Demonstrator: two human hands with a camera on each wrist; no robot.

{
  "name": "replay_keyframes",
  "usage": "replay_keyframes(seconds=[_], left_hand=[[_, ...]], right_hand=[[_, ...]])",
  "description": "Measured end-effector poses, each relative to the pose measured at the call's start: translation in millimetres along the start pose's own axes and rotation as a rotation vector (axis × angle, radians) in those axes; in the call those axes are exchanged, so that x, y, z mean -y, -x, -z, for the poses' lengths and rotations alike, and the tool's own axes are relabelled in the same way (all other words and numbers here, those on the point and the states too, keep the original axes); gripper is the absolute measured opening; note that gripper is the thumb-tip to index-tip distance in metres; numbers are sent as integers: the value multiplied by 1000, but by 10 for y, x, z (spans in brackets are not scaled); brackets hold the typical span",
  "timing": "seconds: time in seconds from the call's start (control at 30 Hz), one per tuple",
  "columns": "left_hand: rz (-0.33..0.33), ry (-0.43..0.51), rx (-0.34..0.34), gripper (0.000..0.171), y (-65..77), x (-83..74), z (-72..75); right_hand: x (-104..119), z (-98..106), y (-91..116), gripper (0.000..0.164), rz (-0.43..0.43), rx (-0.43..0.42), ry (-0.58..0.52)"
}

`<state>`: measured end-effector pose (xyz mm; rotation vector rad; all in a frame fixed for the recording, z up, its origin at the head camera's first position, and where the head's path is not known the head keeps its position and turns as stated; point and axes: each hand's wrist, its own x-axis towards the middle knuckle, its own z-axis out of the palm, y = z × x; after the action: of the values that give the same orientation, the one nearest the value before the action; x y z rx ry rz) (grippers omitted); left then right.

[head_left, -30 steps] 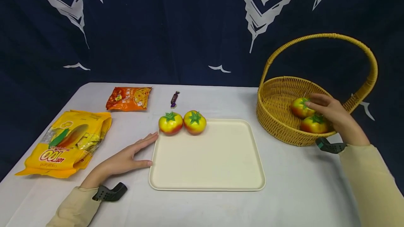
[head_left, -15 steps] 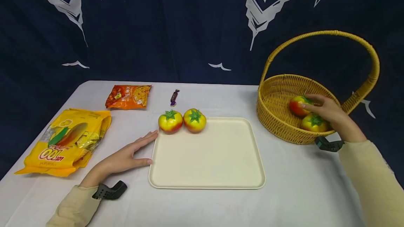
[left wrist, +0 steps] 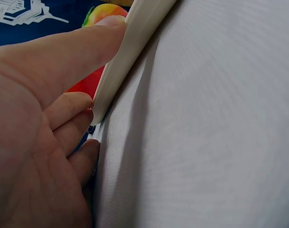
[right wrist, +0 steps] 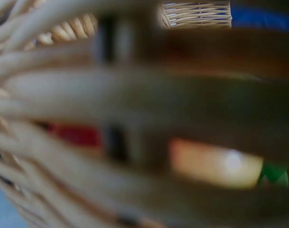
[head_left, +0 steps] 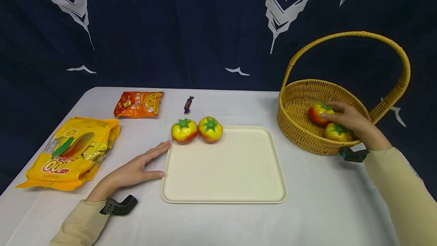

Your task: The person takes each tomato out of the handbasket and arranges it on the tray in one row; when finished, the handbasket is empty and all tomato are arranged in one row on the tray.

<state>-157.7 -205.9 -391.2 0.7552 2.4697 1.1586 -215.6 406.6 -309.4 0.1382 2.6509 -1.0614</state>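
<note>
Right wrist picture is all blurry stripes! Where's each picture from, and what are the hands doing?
No machine here: these are a person's left hand and right hand. The wide picture comes from a camera on the head, looking down; the others from each wrist. The stripes are the woven basket, very close. Inside it, the right hand has a tomato-like fruit in its grip, with another fruit alongside. The left hand touches a tray; two more fruits sit at its far left corner. On the white table lie a yellow bag, an orange packet and a candy.
</note>
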Motion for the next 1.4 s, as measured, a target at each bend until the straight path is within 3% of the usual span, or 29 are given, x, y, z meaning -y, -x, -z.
replay_keyframes(seconds=[0.3, 0.73, 1.1, 1.27, 1.4], left_hand=[[0, 9, 3, 80, 8, -1, 6], [1, 14, 8, 80, 6, -9, 4], [4, 6, 10, 79, -1, 0, 14], [0, 7, 8, 79, -4, 1, 15], [5, 5, 11, 80, 1, -3, 15]], right_hand=[[20, -26, -16, 83, 24, -27, -12], [84, -61, 87, 80, 128, -217, -51], [543, -144, 359, 69, 209, -263, -57], [836, -328, 489, 66, 287, -274, -89], [1046, -535, 518, 65, 350, -232, -135]])
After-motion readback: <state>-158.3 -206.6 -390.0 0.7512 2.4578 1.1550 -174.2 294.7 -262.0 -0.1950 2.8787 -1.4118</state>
